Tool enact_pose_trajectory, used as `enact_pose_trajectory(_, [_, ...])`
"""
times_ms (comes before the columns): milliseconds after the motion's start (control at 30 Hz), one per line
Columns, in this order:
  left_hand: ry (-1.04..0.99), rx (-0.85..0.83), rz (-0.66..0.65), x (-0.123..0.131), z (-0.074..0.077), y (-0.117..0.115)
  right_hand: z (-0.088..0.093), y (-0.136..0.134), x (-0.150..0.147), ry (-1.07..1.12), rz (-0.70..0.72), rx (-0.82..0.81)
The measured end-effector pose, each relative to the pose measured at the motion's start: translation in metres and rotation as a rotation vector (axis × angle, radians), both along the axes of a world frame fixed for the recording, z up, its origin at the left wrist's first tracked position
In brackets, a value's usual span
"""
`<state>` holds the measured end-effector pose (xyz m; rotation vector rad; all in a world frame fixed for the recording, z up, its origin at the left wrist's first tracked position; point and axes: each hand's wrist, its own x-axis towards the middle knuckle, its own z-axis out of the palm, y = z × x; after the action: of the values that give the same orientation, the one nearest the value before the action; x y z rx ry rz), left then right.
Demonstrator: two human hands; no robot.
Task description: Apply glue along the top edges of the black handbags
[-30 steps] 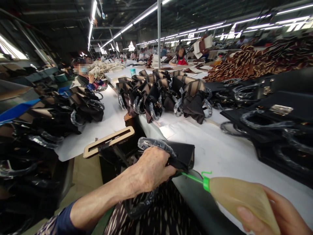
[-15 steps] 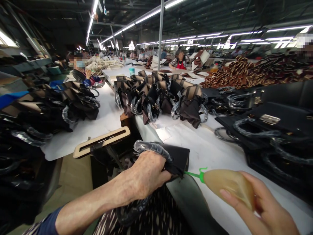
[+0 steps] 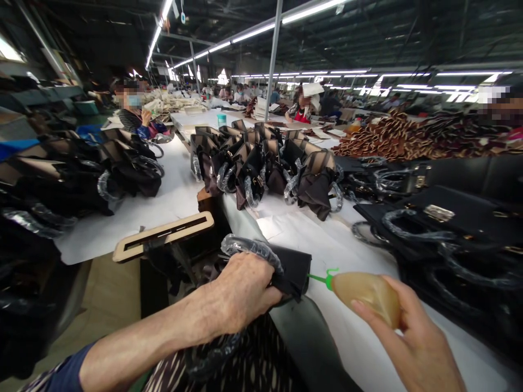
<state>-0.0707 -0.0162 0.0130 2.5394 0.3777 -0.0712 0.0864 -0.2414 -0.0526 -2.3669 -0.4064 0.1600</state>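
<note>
My left hand (image 3: 241,291) is closed on a black handbag (image 3: 292,267), whose plastic-wrapped handle (image 3: 251,247) arches over my knuckles. The fingers underneath are partly hidden by the bag. In my right hand (image 3: 420,332) is a soft, yellowish glue bottle (image 3: 365,291) with a green nozzle. The nozzle's thin tip meets the bag's right end; whether it goes inside I cannot tell. Left of the bag, a pale wooden frame with a long slot (image 3: 163,237) sits tilted on a dark stand.
Black bags (image 3: 249,169) with plastic-wrapped handles crowd the white table (image 3: 167,218). More bags (image 3: 122,169) stand at left. Flat black bag pieces (image 3: 441,218) lie stacked at right, before a brown heap (image 3: 392,136). A masked co-worker (image 3: 133,114) sits at far left.
The glue bottle and my right hand have shifted a little left. The view has turned slightly. A far co-worker in a red apron now has pale sheets near the head.
</note>
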Motion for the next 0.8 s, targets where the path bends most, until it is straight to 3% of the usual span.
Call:
enact_pose_trajectory(333, [-0.01, 0.054, -0.024, 0.001, -0.003, 0.0, 0.015, -0.008, -0.012, 0.086, 0.039, 0.006])
enact_pose_trajectory(500, [-0.026, 0.05, -0.018, 0.002, -0.004, -0.001, 0.013, -0.003, -0.007, -0.027, 0.077, -0.047])
enact_pose_trajectory(800, [-0.014, 0.033, -0.023, 0.004, -0.002, -0.001, 0.015, -0.004, -0.008, 0.001, 0.211, -0.046])
